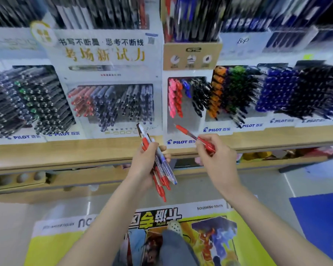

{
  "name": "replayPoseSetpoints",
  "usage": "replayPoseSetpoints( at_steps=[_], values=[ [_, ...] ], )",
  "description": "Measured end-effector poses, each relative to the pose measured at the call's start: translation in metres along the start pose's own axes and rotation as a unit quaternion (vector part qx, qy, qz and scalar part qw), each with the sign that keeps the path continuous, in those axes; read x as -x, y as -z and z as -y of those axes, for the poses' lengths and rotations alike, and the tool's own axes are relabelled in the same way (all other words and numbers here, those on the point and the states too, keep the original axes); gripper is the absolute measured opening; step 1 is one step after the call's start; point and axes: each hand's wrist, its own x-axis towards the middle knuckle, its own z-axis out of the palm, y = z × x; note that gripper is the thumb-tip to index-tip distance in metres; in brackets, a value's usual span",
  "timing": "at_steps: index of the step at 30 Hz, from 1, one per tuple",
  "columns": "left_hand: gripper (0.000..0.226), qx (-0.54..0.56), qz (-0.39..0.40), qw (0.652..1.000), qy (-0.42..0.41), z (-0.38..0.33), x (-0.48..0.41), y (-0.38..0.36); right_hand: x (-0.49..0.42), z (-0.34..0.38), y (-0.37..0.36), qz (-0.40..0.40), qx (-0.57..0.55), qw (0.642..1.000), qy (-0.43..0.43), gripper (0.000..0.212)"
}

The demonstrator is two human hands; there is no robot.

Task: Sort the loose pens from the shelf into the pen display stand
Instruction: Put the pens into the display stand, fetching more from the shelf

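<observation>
Below the red row (179, 97), right hand (216, 160) pinches a red pen (190, 134) aimed up-left at it; left hand (143, 167) grips spare pens (161, 176).

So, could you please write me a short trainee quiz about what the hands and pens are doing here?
1. True or false: the right hand pinches one red pen.
2. The bundle of pens in the left hand is mostly: A green, B red, C orange.
3. Fill in: the brown card above the display stand reads ___.
Key: 1 true; 2 B; 3 G2.
</observation>
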Motion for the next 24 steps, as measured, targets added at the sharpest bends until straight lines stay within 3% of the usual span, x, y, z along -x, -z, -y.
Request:
replayPoseSetpoints(
  at_steps=[7,12,24],
  values=[
    [0.012,-0.069,0.039,0.996,0.028,-0.010,-0.013,0.013,-0.010,0.014,-0.020,-0.095,-0.006,0.995,0.019,0.020],
    [0.014,-0.119,0.066,0.991,0.017,-0.001,-0.018,0.025,-0.010,0.015,-0.039,-0.151,-0.004,0.988,0.043,0.006],
    [0.014,-0.222,0.134,0.965,-0.032,0.028,-0.026,0.039,0.006,-0.004,-0.080,-0.218,-0.025,0.971,0.094,0.006]
  ],
)
